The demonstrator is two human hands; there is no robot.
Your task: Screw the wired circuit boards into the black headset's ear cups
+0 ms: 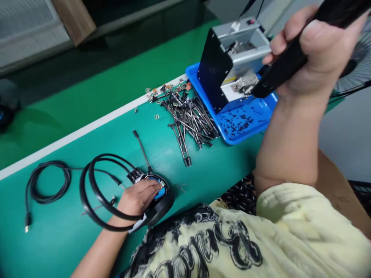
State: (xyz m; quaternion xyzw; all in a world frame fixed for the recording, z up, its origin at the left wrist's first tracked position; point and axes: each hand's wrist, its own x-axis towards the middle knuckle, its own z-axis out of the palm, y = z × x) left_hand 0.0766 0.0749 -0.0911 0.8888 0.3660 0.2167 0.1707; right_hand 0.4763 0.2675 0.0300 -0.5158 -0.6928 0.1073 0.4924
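Logging the left hand [136,197] first: from my remote station I read it as closed down over the blue ear cup [160,192] of a black headset [164,210], with the fingers curled across the cup's face. I judge that this pins the unit against the green surface [55,227] so it cannot slide. The headset's band [95,193] loops around that hand, and its microphone boom [142,148] points away from the body, clear of the fingers. Its black cable [48,181] lies coiled to the left and ends in a USB plug [27,226], a placement that keeps the slack away from the hand. The right hand [314,50] is raised well apart, in a tight grip around a black pen-shaped tool [282,67], above a blue tray [234,141] of small black pieces [240,121]. I cannot confirm the form of the tool's tip, which blends into the silver bench machine [240,50] standing in that tray. Between the two hands lies a heap of metal boom rods [188,125] with small boards [153,90], gathered beside the tray within reach of both.
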